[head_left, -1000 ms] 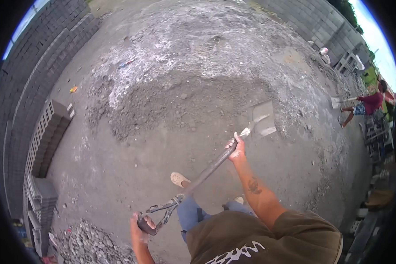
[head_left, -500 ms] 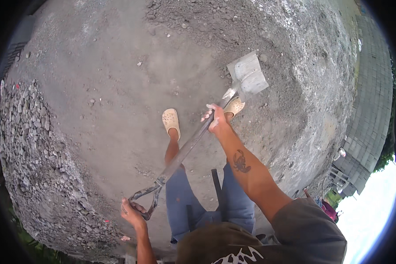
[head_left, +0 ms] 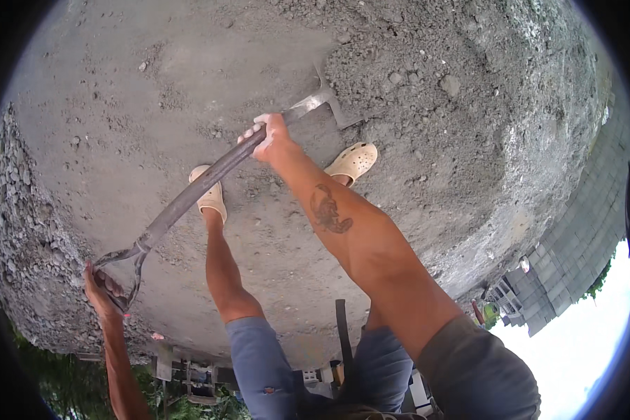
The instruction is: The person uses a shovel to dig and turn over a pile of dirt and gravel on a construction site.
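Both my hands are on a long-handled shovel [head_left: 201,183] slanting from lower left to upper middle. My left hand [head_left: 105,288] is closed round the dark D-shaped grip at its lower-left end. Farther up, my right hand [head_left: 271,136] wraps round the shaft close to the blade; its fingers are dusted whitish. The metal blade [head_left: 332,105] lies against a heap of loose grey sand [head_left: 399,84], and part of it is hidden in or behind the material. Just below the blade stands my right foot in a beige clog [head_left: 355,160].
My other beige clog [head_left: 212,192] is under the shaft. Grey gravel [head_left: 28,231] is piled at the left. A whitish band of powder [head_left: 518,140] runs along the right, with stacked grey blocks [head_left: 574,245] beyond it. Planks and greenery show at the bottom edge.
The shovel has swung left with both hands still on it. Its blade has gone from lifted and face-on to turned edgewise at the heap. My feet appear farther left and turned.
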Motion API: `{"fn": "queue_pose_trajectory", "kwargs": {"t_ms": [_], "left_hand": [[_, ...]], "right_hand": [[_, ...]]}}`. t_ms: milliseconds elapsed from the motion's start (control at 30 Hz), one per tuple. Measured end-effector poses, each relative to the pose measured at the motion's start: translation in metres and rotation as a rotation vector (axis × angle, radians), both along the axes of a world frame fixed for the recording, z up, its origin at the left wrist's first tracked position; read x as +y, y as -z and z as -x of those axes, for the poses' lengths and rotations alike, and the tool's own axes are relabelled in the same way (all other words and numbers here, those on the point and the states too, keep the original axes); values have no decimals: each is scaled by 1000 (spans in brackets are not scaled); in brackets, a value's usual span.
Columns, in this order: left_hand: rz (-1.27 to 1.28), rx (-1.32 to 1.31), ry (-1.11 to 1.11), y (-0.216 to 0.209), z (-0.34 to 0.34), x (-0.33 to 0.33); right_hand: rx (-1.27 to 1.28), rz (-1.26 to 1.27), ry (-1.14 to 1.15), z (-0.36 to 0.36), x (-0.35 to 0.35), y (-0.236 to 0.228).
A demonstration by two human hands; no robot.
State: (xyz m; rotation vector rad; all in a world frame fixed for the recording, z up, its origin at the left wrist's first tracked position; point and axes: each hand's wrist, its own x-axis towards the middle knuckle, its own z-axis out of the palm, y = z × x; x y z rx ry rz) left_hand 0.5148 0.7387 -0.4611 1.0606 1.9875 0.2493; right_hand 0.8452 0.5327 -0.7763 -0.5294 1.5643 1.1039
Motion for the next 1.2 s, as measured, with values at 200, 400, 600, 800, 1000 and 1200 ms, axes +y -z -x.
{"fn": "queue_pose_trajectory", "kwargs": {"t_ms": [200, 400, 600, 800, 1000, 1200], "left_hand": [[-58, -149, 11, 31, -3, -57], [80, -293, 57, 38, -76, -96], [265, -578, 144, -4, -232, -202], [455, -771, 178, -66, -292, -290], [476, -723, 150, -151, -207, -258], [503, -689, 204, -227, -20, -133]], "right_hand": [[-191, 34, -15, -28, -53, -15], [-356, 209, -23, -104, -125, -57], [-597, 398, -60, -273, -275, -145], [-758, 532, -77, -346, -392, -291], [-804, 577, 4, -254, -376, -436], [-693, 613, 85, -52, -261, -527]]}}
